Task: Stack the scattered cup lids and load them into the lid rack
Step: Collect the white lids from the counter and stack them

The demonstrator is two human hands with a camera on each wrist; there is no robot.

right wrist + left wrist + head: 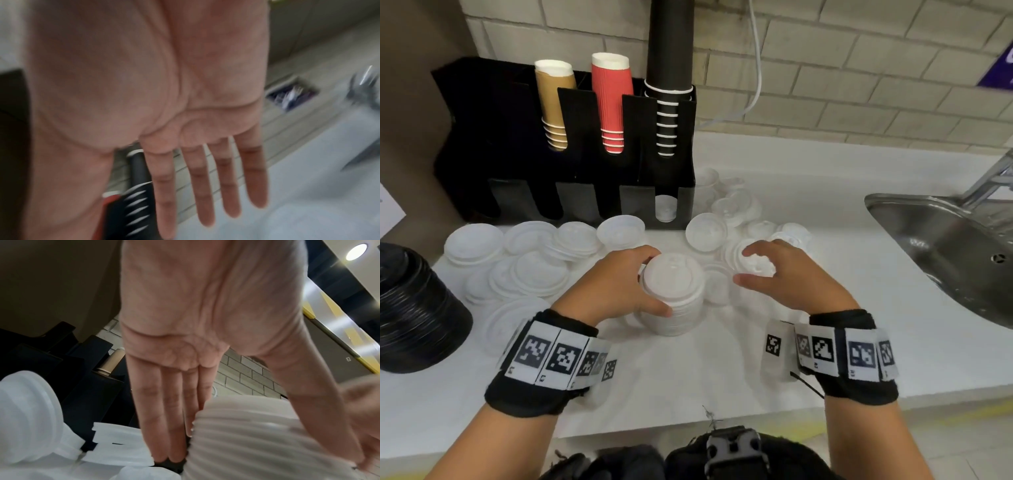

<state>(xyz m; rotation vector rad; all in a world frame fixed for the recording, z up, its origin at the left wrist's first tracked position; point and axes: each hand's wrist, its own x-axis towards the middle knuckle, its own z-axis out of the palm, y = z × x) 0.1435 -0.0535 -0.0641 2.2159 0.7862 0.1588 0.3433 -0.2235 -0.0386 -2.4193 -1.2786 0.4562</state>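
A tall stack of white lids (674, 294) stands on the white counter (825, 192) in front of me. My left hand (652, 284) grips it, fingers on the far side and thumb on the near side. In the left wrist view its fingers (162, 418) lie straight along the ribbed side of the stack (257, 434). My right hand (748, 267) hovers just right of the stack over a loose white lid (760, 265), holding nothing. Its fingers (197, 186) are straight and spread. The black rack (465, 144) stands behind, and one front slot holds a few clear lids (666, 207).
Loose white lids lie scattered at the left (534, 270) and at the back right (732, 209). A pile of black lids (414, 308) sits at the far left. Brown (554, 102), red (612, 102) and black (669, 68) cups fill the rack's top. A steel sink (945, 246) is at the right.
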